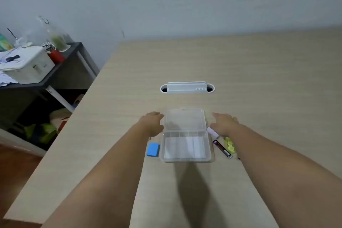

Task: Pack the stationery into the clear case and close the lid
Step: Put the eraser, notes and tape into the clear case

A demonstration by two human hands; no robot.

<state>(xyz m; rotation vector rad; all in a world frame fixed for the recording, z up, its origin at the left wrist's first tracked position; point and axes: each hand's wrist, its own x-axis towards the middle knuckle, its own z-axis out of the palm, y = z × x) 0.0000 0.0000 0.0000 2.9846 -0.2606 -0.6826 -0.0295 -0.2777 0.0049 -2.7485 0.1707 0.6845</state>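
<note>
- Nearest on the pale wood-grain table (259, 79): clear rectangular plastic case (186, 149), tray apparently empty, long axis running left to right.
- Just left of the tray: flat blue rectangular eraser (153, 149), lying apart from the case wall.
- Just right of the tray: dark slim pen (223, 149) with long axis running near-right to far-left, a pale lilac marker (212, 132) in line beyond it, and a yellow-green item (230, 146) too blurred to identify.
- Further back: clear hinged lid (185, 119), swung open toward the far side.
- Left hand (152, 123) flanking the lid's left edge, fingers loosely spread, holding nothing.
- Right hand (224, 123) flanking the lid's right edge, also loosely spread and empty, lying almost over the lilac marker.
- Probably for the first pick: right hand much nearer the pens, left hand nearer the eraser.
- Farthest: white oval cable port (187, 88) set in the table.
</note>
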